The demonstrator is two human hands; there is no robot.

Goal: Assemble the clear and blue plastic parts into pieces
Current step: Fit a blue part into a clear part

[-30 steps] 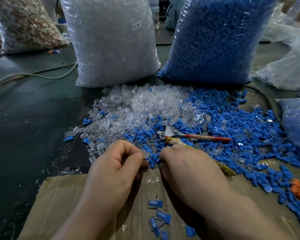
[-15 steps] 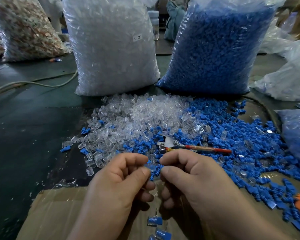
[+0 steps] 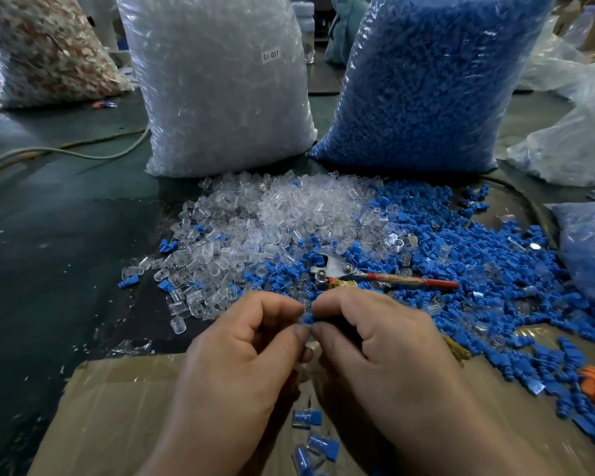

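Standing at the back of the dark surface (image 3: 49, 252), a sack of clear parts (image 3: 220, 97), labelled "SJ 017" (image 3: 270, 56), and a sack of blue parts (image 3: 426, 80) sit side by side. Before them, loose clear parts (image 3: 272, 214) and loose blue parts (image 3: 488, 269) lie heaped and mixed. Nearer, over a cardboard sheet (image 3: 117, 407), the left hand (image 3: 241, 355) and right hand (image 3: 385, 345) meet, fingers curled, thumbs and forefingers pinching one small blue part (image 3: 308, 318) between them. Assembled pieces (image 3: 306, 417) lie on the cardboard below.

Blue parts (image 3: 461, 242) and clear parts (image 3: 272, 207) surround red-handled pliers (image 3: 409, 280) on a dark green surface (image 3: 49, 235).
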